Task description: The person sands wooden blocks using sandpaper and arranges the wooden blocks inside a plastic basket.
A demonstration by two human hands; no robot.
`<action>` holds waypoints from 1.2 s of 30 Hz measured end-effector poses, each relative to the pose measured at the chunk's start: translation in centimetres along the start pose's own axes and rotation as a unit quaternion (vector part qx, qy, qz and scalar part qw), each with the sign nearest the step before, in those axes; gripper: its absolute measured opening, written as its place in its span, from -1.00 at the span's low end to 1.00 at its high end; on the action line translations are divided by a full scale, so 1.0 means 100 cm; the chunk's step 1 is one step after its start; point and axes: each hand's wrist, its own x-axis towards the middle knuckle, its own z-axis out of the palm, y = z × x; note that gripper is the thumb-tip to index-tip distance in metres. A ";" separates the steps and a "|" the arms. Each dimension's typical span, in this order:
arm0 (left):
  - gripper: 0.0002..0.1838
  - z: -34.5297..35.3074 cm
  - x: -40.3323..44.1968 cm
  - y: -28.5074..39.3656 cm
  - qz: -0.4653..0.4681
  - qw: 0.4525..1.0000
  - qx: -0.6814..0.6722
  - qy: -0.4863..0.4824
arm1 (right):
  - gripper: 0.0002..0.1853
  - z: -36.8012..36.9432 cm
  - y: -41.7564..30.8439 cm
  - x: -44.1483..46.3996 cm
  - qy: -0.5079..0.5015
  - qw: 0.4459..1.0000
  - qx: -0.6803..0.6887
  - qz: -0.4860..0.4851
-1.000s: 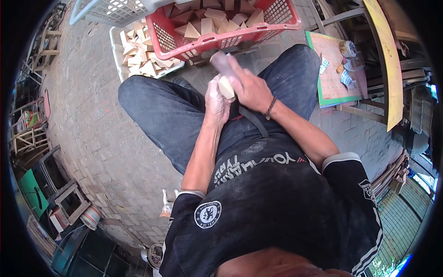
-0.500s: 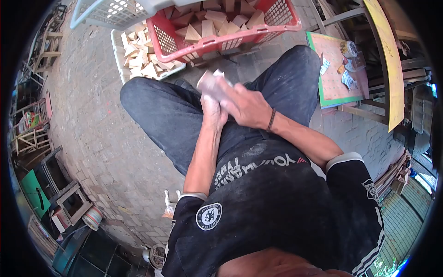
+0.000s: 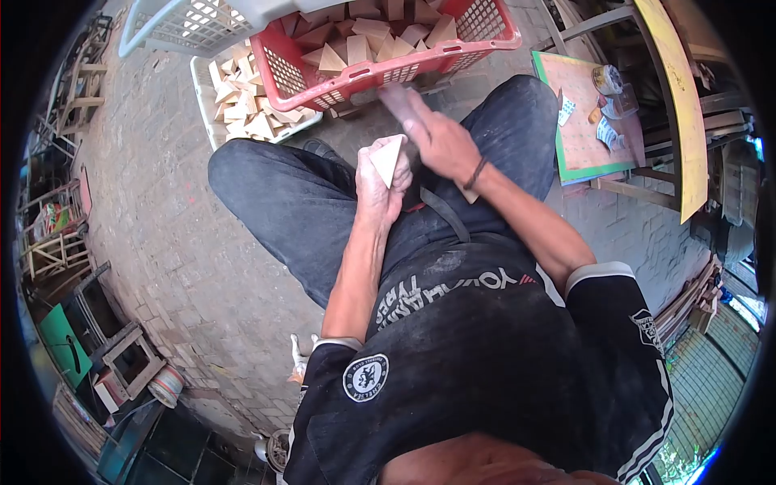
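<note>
My left hand is closed around a pale wooden block, whose flat triangular end faces up. To its right and a little higher, my right hand grips a long, flat, greyish-brown piece. That piece is smeared by motion, so its exact kind does not show. Both hands are over my lap, apart from each other, just short of the red basket. A dark strap lies across the lap beneath the hands.
Ahead stands a red plastic basket of wooden blocks. Beside it, a white basket holds pale triangular pieces, under another white crate. On the right, a green-edged board carries a tin and scraps.
My hands have drawn apart. The right hand, with the flat piece, has swung up and right, uncovering the triangular end of the block in my left hand.
</note>
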 end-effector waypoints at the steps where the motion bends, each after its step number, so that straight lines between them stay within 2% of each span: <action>1: -0.53 0.014 -0.002 0.007 -0.007 1.000 0.004 0.000 | -0.34 -0.004 0.006 0.000 0.002 1.000 -0.004 0.004; 3: -0.56 0.010 0.001 0.012 -0.023 0.999 -0.017 -0.020 | -0.35 -0.005 0.012 0.001 -0.003 1.000 -0.013 -0.002; 5: -0.57 0.005 0.003 0.008 -0.012 0.998 -0.050 -0.022 | -0.36 0.002 0.006 -0.021 0.065 0.986 0.127 -0.089; 6: -0.58 0.005 0.005 0.007 -0.006 0.997 -0.075 -0.029 | -0.36 -0.001 -0.004 -0.029 0.065 0.986 0.127 -0.088; 8: -0.54 0.013 0.006 0.003 -0.020 0.996 -0.080 -0.028 | -0.37 -0.009 -0.031 -0.038 -0.025 0.964 0.266 0.017; 10: -0.44 0.020 0.006 -0.002 0.033 0.993 0.065 0.092 | -0.36 0.002 -0.022 -0.031 -0.003 0.972 0.235 0.012; 11: -0.36 0.023 0.004 -0.006 0.063 0.982 0.128 0.122 | -0.36 0.008 -0.014 -0.025 0.019 0.981 0.195 -0.009; 12: -0.34 0.022 0.004 -0.009 0.080 0.971 0.184 0.130 | -0.36 0.009 -0.015 -0.020 0.040 0.987 0.152 -0.030; 13: -0.35 0.020 0.004 -0.009 0.092 0.963 0.209 0.141 | -0.36 0.005 -0.019 -0.019 -0.001 0.985 0.173 0.011; 14: -0.36 0.019 0.003 -0.010 0.105 0.954 0.234 0.152 | -0.36 0.007 -0.017 -0.017 -0.002 0.985 0.171 0.008; 15: -0.36 0.013 0.005 -0.011 0.108 0.955 0.232 0.153 | -0.36 0.012 -0.013 -0.014 -0.010 0.985 0.170 0.007; 17: -0.46 -0.009 0.009 -0.011 0.131 0.934 0.327 0.061 | -0.36 0.014 -0.014 -0.012 -0.020 0.985 0.171 0.000; 19: -0.48 -0.012 0.006 -0.011 0.128 0.942 0.294 0.098 | -0.36 0.010 -0.023 -0.019 -0.007 0.991 0.125 -0.053; 20: -0.50 -0.012 0.008 -0.011 0.122 0.949 0.259 0.130 | -0.35 0.011 -0.030 -0.027 0.000 0.987 0.103 -0.121; 21: -0.58 -0.016 0.019 -0.027 0.203 0.944 0.154 0.211 | -0.34 0.004 -0.039 -0.038 -0.056 0.985 0.063 -0.152; 22: -0.62 -0.028 0.019 -0.017 0.110 0.955 0.181 0.206 | -0.32 -0.007 -0.053 -0.044 -0.095 0.981 0.035 -0.163; 23: -0.63 -0.021 0.017 -0.016 0.108 0.944 0.234 0.205 | -0.30 -0.005 -0.051 -0.043 -0.082 0.981 0.038 -0.172; 24: -0.62 0.009 0.007 -0.006 0.071 0.969 0.131 0.196 | -0.30 -0.009 -0.051 -0.037 -0.087 0.984 0.025 -0.153; 25: -0.58 0.021 0.009 -0.008 0.092 0.971 0.102 0.194 | -0.31 -0.002 -0.042 -0.026 -0.036 0.986 0.047 -0.153; 26: -0.52 -0.002 0.004 -0.012 0.018 0.967 0.193 0.166 | -0.32 0.005 -0.030 -0.010 -0.013 0.990 0.067 -0.125; 27: -0.48 -0.003 0.006 -0.016 0.031 0.964 0.214 0.157 | -0.32 0.014 -0.013 0.008 -0.031 0.987 0.114 -0.111; 28: -0.44 0.000 0.005 -0.014 0.040 0.960 0.227 0.157 | -0.31 0.016 -0.009 0.007 -0.070 0.996 0.026 -0.039; 29: -0.43 0.001 0.002 -0.013 0.059 0.960 0.229 0.150 | -0.31 0.007 -0.022 -0.001 -0.062 0.997 0.014 -0.042; 30: -0.48 -0.011 0.005 -0.016 0.079 0.964 0.206 0.147 | -0.31 0.006 -0.026 -0.013 -0.059 0.992 0.043 -0.101; 31: -0.54 -0.032 0.010 -0.013 0.025 0.980 0.160 0.112 | -0.30 -0.003 -0.042 -0.024 -0.084 0.988 0.052 -0.118; 32: -0.59 -0.027 0.019 -0.023 0.080 0.970 0.159 0.163 | -0.31 -0.015 -0.058 -0.032 -0.122 0.988 0.032 -0.087; 34: -0.55 -0.021 0.006 -0.012 0.016 0.978 0.191 0.085 | -0.33 -0.015 -0.042 -0.024 -0.091 0.987 0.058 -0.122; 36: -0.51 -0.008 0.000 -0.011 -0.004 0.965 0.254 0.064 | -0.34 -0.005 -0.015 0.005 -0.069 0.991 0.099 -0.050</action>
